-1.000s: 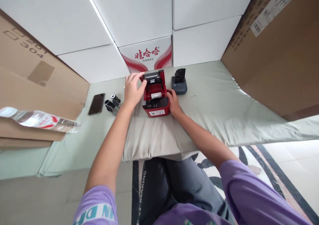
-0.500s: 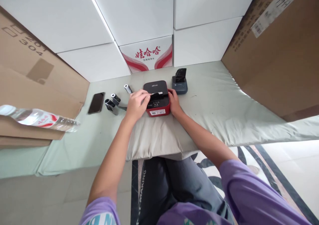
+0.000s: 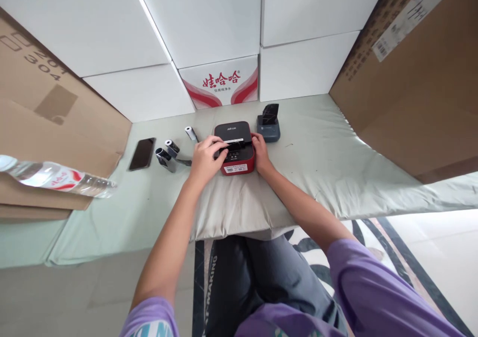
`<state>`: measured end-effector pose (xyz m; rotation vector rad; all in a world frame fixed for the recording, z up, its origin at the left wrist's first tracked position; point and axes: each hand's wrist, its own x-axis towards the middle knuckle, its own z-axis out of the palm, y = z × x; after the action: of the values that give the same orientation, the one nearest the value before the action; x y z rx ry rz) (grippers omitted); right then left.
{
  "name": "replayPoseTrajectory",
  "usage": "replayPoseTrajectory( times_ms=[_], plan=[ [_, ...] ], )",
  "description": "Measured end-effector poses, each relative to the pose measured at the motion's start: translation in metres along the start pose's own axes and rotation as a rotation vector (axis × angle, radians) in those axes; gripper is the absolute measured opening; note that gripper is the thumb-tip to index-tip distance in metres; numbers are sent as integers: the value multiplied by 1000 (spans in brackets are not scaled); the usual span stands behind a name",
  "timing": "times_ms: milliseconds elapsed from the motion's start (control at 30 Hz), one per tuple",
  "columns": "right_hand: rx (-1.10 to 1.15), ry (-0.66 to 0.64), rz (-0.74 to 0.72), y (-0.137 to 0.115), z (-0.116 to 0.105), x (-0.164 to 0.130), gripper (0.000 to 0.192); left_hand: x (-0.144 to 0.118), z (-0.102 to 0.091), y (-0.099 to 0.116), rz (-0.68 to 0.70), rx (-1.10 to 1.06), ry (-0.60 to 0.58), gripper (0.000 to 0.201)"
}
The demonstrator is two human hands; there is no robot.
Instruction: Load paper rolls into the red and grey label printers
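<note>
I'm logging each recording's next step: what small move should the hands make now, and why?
Probably a gentle tug on the black strip with the left hand, which is at it: the lid looks shut and the right hand rests against the printer's side.

Left fingers (image 3: 212, 142) on red printer (image 3: 236, 154)

Right: broad lane opens over pale grey-green cloth (image 3: 309, 163), out to the tall brown cardboard box (image 3: 407, 103) | Behind the boxy red-and-black printer (image 3: 239, 168): tight strip, white red-lettered carton (image 3: 224, 95) walling it | Its right flank: right hand (image 3: 260, 153) plugs, squat dark-blue device (image 3: 269, 133) beyond | Left: small black-and-white rolls (image 3: 172, 149) crowding!
</note>
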<state>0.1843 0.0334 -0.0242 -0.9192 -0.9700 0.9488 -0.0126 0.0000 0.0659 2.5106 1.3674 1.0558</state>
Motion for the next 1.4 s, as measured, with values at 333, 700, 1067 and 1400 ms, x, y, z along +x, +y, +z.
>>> replayPoseTrajectory(
  times_ms=[333, 700, 1067, 1400],
  plan=[
    [12, -57, -16, -5, 0, -2, 62, 0, -3, 4, -5, 101, -5, 24],
    [-47, -68, -21, -4, -1, -2, 60, 19, -5, -5, 108, 61, -113, 29],
    [-36, -64, 48, -4, 0, 4, 51, -4, 5, -2, 9, -43, -80, 57],
    [-30, -42, 121, -8, 2, 11, 39, -6, 16, 2, -97, -62, -39, 44]
  ],
)
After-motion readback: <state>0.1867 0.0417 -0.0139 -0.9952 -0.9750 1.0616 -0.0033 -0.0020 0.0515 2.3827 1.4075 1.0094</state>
